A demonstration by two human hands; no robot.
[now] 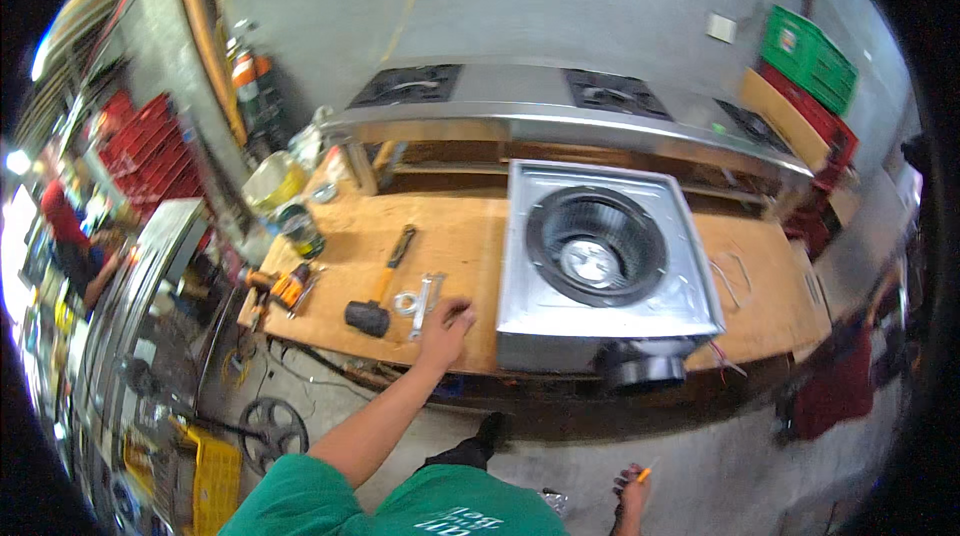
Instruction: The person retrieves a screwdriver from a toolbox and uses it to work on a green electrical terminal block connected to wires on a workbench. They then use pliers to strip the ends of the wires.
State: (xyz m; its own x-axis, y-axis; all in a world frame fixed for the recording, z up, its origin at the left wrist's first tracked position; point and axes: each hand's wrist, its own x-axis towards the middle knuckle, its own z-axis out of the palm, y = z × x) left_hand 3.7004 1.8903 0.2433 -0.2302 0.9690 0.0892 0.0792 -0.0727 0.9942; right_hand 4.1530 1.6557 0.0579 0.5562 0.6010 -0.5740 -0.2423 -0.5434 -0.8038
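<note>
My left hand (446, 332) is over the front of the wooden workbench, its fingers loosely bent and apart, with nothing visible in them. Just left of it lie metal wrenches (424, 308) and a ring-shaped metal part (405, 303). Beyond these is a black-headed mallet (368, 317) with an orange and black handle. Low at the right, away from the bench, my right hand (630, 492) grips a thin orange-handled tool (643, 475). To the right of my left hand stands a square sheet-metal blower housing (520, 266), its round fan opening facing up.
The wooden workbench (460, 226) carries an orange cordless drill (292, 288) and a bottle (299, 228) at its left. Behind runs a steel counter with burners (480, 121). A yellow crate (215, 481) sits on the floor at left. Another person (70, 226) is far left.
</note>
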